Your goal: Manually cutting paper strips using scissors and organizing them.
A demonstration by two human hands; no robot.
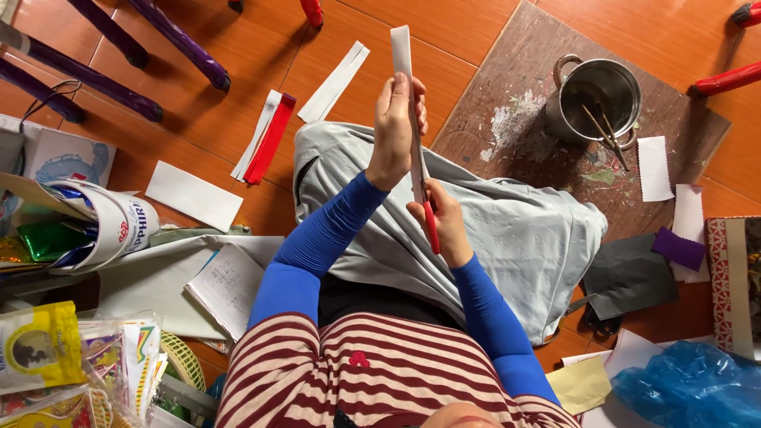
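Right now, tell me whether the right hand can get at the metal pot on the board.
Probably not without letting go first. The right hand grips a red-handled tool against the white paper strip. The metal pot sits apart, up on the brown board, with nothing between.

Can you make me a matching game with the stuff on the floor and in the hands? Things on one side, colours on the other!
Things:
1. metal pot
2. plastic bag
3. folded paper strip in the left hand
4. small paper piece by the dark sheet

Colours:
A. purple
B. white
C. silver
D. blue

Pairs: 1-C, 2-D, 3-B, 4-A
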